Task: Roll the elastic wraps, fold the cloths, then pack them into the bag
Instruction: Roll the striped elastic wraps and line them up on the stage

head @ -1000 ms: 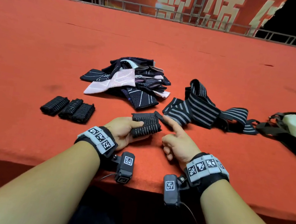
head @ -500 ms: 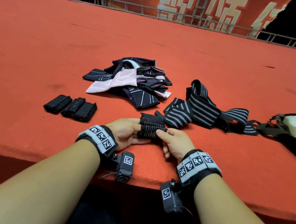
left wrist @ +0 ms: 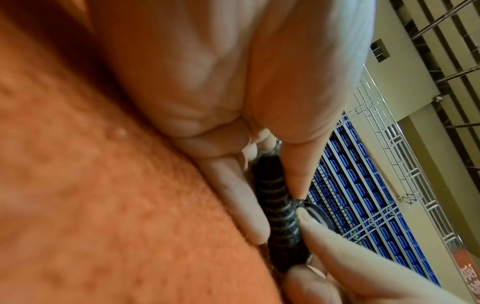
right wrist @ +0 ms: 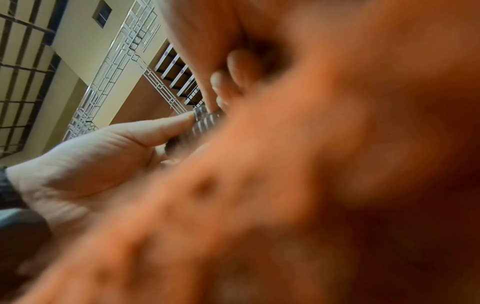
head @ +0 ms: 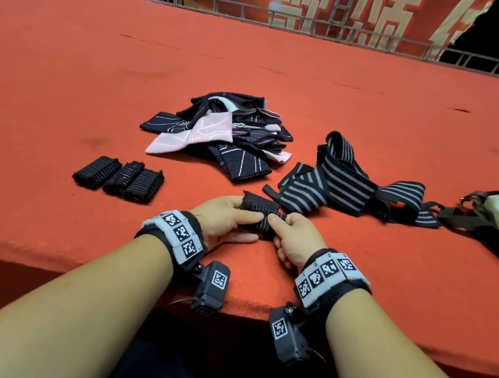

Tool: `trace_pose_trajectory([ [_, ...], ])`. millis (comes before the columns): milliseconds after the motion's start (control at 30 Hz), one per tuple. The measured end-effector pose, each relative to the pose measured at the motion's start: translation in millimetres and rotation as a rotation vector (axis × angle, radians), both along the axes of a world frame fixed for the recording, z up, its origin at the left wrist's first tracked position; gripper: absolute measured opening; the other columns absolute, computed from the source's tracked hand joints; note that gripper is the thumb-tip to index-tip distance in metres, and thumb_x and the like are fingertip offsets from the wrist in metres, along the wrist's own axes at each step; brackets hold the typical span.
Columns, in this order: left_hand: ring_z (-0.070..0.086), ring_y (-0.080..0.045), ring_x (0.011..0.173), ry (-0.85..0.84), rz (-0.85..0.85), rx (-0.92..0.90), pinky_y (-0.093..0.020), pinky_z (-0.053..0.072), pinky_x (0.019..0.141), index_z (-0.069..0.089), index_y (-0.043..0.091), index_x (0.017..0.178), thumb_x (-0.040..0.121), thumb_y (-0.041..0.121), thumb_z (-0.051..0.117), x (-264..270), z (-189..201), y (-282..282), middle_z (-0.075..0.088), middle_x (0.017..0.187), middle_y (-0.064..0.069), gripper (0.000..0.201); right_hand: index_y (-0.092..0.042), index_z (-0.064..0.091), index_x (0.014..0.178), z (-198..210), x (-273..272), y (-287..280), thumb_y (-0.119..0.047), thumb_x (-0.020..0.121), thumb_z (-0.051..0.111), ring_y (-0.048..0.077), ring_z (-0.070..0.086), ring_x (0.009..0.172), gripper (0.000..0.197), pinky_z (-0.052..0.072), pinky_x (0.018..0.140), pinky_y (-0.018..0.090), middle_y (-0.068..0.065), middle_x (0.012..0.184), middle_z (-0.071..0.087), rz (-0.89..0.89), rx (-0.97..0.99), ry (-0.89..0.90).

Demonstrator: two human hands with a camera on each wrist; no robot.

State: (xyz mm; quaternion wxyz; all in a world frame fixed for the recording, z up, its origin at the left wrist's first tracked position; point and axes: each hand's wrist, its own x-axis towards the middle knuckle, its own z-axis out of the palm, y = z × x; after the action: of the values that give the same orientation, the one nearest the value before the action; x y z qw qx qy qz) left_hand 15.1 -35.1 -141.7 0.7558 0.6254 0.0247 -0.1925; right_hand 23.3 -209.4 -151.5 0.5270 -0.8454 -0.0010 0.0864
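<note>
Both bare forearms are extended forward over the near edge of the surface, each wrist banded with a grey strap of black-and-white markers. The left hand (head: pixel 225 220) is curled, thumb on top, round one end of a rolled black elastic wrap with grey stripes (head: pixel 262 214). The other end is pinched by the right hand (head: pixel 294 239), thumb above and fingers tucked beneath.
</note>
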Motion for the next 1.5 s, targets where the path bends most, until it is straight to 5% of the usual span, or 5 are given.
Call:
trace_pose_trajectory([
  [500, 0.071, -0.023, 0.105, 0.014, -0.084, -0.05, -0.03, 0.063, 0.076, 0.067, 0.012, 0.127, 0.096, 0.004, 0.061, -6, 8, 7, 0.073, 0.116, -0.008, 0.033, -0.02, 0.062, 0.074, 10, -10, -8, -0.039, 0.095, 0.064, 0.015, 0.037, 0.038, 0.029, 0.026, 0.035, 0.019, 0.016, 0.064, 0.048, 0.055, 0.231, 0.02],
  [767, 0.073, -0.023, 0.089, 0.038, -0.07, 0.018, -0.03, 0.063, 0.07, 0.07, 0.014, 0.117, 0.098, 0.007, 0.059, -5, 9, 3, 0.074, 0.105, -0.011, 0.023, -0.015, 0.073, 0.1, 7, -10, -10, -0.025, 0.098, 0.061, 0.012, 0.034, 0.038, 0.015, 0.026, 0.034, 0.018, 0.002, 0.048, 0.041, 0.019, 0.305, 0.02],
  [1100, 0.075, -0.024, 0.091, 0.084, -0.01, 0.008, -0.029, 0.063, 0.063, 0.071, 0.008, 0.115, 0.097, 0.002, 0.057, -4, 13, 3, 0.075, 0.105, -0.012, 0.024, -0.015, 0.076, 0.102, 2, -12, -10, -0.018, 0.098, 0.062, 0.009, 0.049, 0.054, 0.015, 0.032, 0.036, 0.02, 0.003, 0.072, 0.06, 0.011, 0.418, 0.001],
  [1300, 0.075, -0.028, 0.077, 0.089, 0.027, 0.071, -0.029, 0.06, 0.056, 0.072, 0.009, 0.107, 0.096, -0.002, 0.054, -2, 15, 1, 0.072, 0.094, -0.015, 0.024, -0.031, 0.079, 0.104, 1, -18, -11, -0.014, 0.096, 0.062, 0.029, 0.051, 0.064, 0.026, 0.041, 0.043, 0.027, 0.013, 0.079, 0.066, 0.08, 0.336, -0.055],
  [1500, 0.075, -0.024, 0.072, 0.102, 0.059, 0.073, -0.027, 0.06, 0.056, 0.075, 0.009, 0.098, 0.096, -0.002, 0.053, 1, 14, 1, 0.074, 0.083, -0.012, 0.025, -0.016, 0.08, 0.099, 7, -22, -13, -0.006, 0.096, 0.058, 0.02, 0.058, 0.06, 0.024, 0.048, 0.047, 0.029, 0.007, 0.079, 0.07, 0.088, 0.441, 0.001],
])
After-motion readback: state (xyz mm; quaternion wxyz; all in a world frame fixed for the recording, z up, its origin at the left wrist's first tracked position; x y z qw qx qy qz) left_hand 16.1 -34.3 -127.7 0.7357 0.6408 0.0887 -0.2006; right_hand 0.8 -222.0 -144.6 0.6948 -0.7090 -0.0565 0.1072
